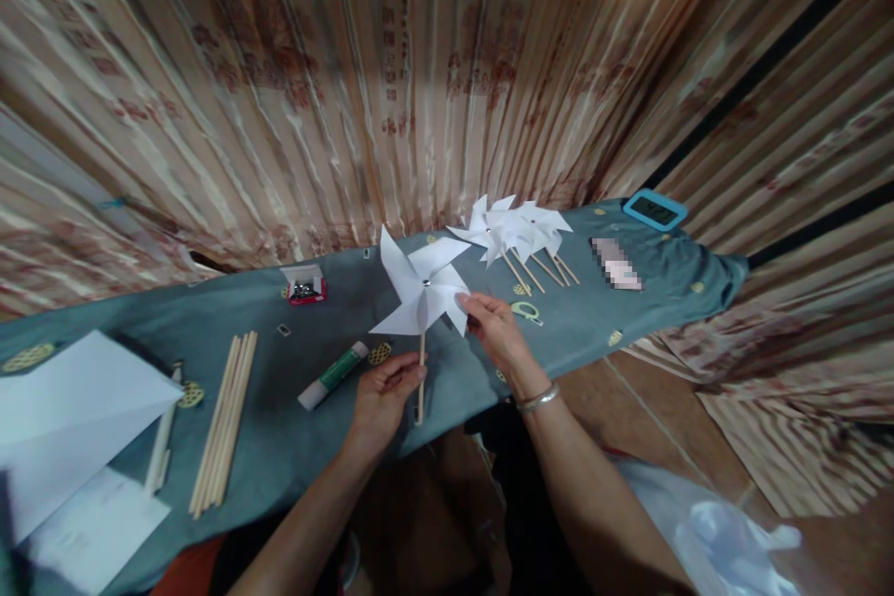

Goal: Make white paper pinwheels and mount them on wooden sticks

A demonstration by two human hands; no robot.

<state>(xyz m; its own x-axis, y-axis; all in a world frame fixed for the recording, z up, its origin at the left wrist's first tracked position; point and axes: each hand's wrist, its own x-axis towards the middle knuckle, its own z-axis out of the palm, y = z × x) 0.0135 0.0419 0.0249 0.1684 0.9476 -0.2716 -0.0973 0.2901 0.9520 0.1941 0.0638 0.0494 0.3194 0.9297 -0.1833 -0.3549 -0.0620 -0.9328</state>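
Observation:
A white paper pinwheel (427, 287) on a wooden stick stands upright in front of me, a shiny pin at its centre. My left hand (386, 396) pinches the stick below the blades. With thumb and fingers, my right hand (497, 328) grips the edge of a blade on the right side. Beside my left hand lies a green and white glue stick (333, 375). Light green scissors (526, 312) rest just right of my right hand, partly visible. Several similar white pinwheels (513, 228) lie overlapping at the back, their sticks pointing toward me.
Wooden sticks (224, 424) lie in a bundle at left, near a white pen-like tool (163, 438) and white paper sheets (76, 428). A small red box (305, 285) holds metal pins. A blurred phone-like object (616, 263) and a blue-framed clock (655, 209) are at right. Curtains hang behind the cloth-covered table (279, 447).

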